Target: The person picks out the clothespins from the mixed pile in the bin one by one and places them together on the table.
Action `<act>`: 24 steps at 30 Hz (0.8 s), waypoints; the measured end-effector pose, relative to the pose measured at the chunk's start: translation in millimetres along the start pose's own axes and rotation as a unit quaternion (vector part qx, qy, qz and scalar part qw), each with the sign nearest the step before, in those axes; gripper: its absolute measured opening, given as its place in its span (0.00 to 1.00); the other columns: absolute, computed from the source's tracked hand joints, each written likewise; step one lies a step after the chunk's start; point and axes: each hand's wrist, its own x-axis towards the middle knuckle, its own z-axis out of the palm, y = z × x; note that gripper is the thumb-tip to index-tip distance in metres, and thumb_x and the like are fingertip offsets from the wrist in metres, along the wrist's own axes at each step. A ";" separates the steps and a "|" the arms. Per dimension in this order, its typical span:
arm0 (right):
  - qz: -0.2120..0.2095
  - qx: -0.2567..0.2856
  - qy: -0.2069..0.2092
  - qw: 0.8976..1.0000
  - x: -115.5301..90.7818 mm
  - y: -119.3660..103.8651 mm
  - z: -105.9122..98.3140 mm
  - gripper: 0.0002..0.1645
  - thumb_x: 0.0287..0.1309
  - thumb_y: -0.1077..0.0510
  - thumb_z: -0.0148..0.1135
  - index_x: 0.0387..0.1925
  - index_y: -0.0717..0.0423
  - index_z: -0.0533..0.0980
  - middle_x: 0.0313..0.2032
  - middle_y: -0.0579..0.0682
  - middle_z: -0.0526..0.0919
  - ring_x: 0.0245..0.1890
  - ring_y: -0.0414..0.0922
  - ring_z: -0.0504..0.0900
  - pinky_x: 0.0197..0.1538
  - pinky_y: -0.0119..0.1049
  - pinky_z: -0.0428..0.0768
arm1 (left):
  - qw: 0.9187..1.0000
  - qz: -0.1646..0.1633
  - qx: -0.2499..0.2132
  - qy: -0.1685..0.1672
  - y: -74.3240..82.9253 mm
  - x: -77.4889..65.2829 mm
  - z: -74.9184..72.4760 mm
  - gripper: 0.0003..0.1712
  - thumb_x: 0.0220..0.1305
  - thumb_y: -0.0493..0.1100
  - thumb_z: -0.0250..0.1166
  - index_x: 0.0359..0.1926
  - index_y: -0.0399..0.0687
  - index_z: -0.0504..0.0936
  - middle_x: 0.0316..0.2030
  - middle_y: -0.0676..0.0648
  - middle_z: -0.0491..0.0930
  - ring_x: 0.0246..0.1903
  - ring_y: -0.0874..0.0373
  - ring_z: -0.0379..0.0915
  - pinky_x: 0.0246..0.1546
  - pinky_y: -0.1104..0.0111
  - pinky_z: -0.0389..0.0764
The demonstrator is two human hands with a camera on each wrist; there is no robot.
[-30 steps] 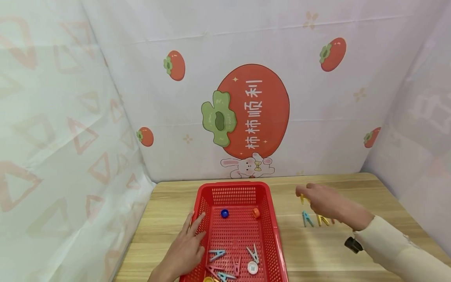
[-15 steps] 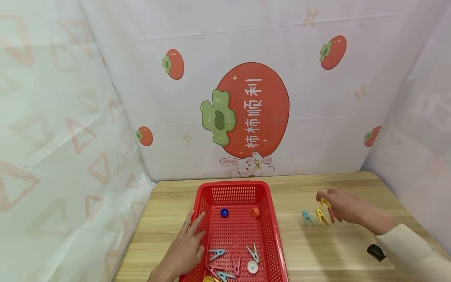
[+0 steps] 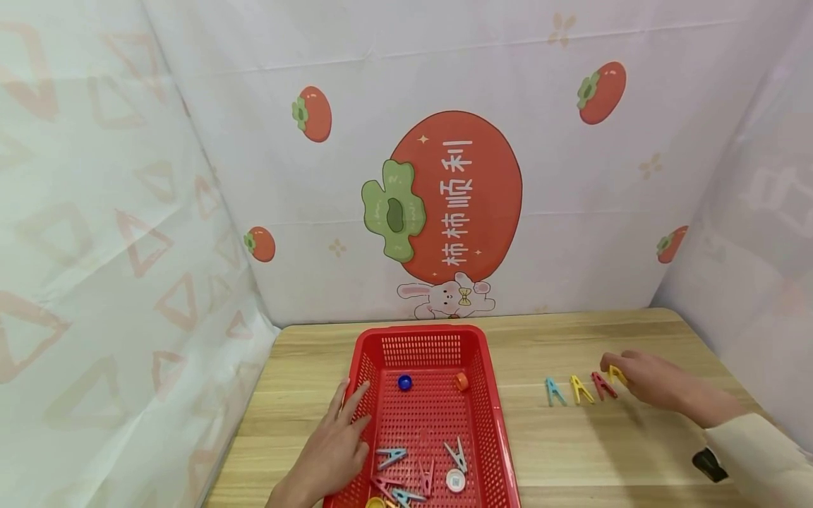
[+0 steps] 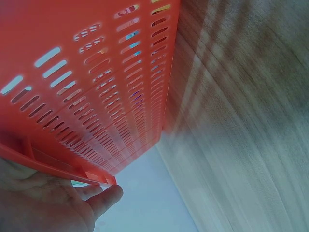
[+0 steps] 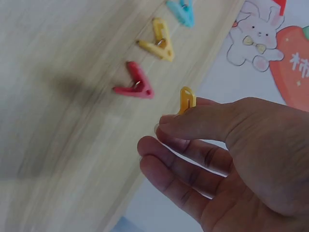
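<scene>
My right hand (image 3: pixel 648 377) pinches a yellow clothespin (image 5: pixel 187 99) between thumb and fingers, over the right side of the table. Just left of it, a red clothespin (image 3: pixel 603 385), a yellow clothespin (image 3: pixel 581 389) and a light blue clothespin (image 3: pixel 555 391) lie in a row on the wood. The right wrist view shows the row from the other side; part of the pinched clothespin is hidden behind the thumb. My left hand (image 3: pixel 333 448) rests on the left rim of a red plastic basket (image 3: pixel 495 416), its fingers spread and fairly straight.
Inside the basket are a blue cap (image 3: pixel 404 383), an orange cap (image 3: pixel 461 382), a white cap (image 3: pixel 455 481), a yellow cap (image 3: pixel 375 503) and several clothespins (image 3: pixel 392 458). The wooden table (image 3: pixel 540 458) backs onto a printed cloth (image 3: pixel 559 268).
My right hand has moved right with the yellow clothespin, passing the row on the table, so the red clothespin shows fully. The left hand and basket stay put.
</scene>
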 end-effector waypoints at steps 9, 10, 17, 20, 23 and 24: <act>0.001 -0.012 0.006 1.000 -10.8 24.0 14.8 0.21 0.57 0.79 0.63 0.42 0.51 0.78 0.31 0.47 0.81 0.28 0.40 0.78 0.30 0.40 0.83 | 1.000 -0.009 -0.006 -0.005 -0.1 -0.5 0.3 0.21 0.68 0.38 0.69 0.58 0.30 0.88 0.84 0.39 0.58 0.87 0.32 0.38 0.83 0.40 0.60; 0.003 -0.014 0.004 1.000 -11.4 25.8 15.6 0.21 0.57 0.79 0.64 0.42 0.51 0.78 0.31 0.47 0.81 0.28 0.40 0.78 0.31 0.41 0.83 | 1.000 -0.010 -0.006 -0.006 -0.3 -0.2 0.4 0.21 0.68 0.38 0.69 0.58 0.30 0.88 0.85 0.39 0.58 0.87 0.32 0.38 0.83 0.40 0.60; 0.008 -0.016 -0.003 1.000 -15.0 35.1 20.2 0.23 0.55 0.79 0.67 0.42 0.51 0.78 0.30 0.47 0.82 0.29 0.40 0.79 0.32 0.42 0.84 | 1.000 -0.011 -0.007 -0.009 -0.2 0.1 -0.4 0.21 0.68 0.38 0.68 0.58 0.30 0.88 0.85 0.39 0.58 0.87 0.32 0.38 0.83 0.40 0.60; 0.006 -0.016 -0.004 1.000 -16.3 37.8 22.6 0.23 0.54 0.79 0.68 0.42 0.50 0.78 0.30 0.46 0.81 0.28 0.40 0.78 0.31 0.42 0.84 | 1.000 0.005 -0.003 0.001 -17.5 4.1 16.9 0.22 0.69 0.41 0.68 0.59 0.33 0.88 0.86 0.42 0.54 0.87 0.34 0.36 0.87 0.45 0.53; 0.006 -0.014 -0.010 1.000 -16.8 39.8 23.8 0.24 0.54 0.78 0.70 0.42 0.50 0.77 0.30 0.46 0.81 0.28 0.39 0.77 0.31 0.41 0.84 | 1.000 0.008 0.000 0.004 -17.3 4.3 16.6 0.22 0.69 0.41 0.68 0.59 0.33 0.88 0.87 0.42 0.54 0.87 0.34 0.36 0.87 0.46 0.54; 0.004 -0.013 -0.011 1.000 -16.9 40.3 24.1 0.23 0.54 0.78 0.70 0.42 0.50 0.77 0.30 0.46 0.80 0.28 0.39 0.77 0.31 0.41 0.84 | 1.000 0.010 0.001 0.006 -17.2 4.3 16.6 0.21 0.68 0.41 0.69 0.58 0.33 0.88 0.86 0.42 0.54 0.87 0.34 0.36 0.87 0.45 0.54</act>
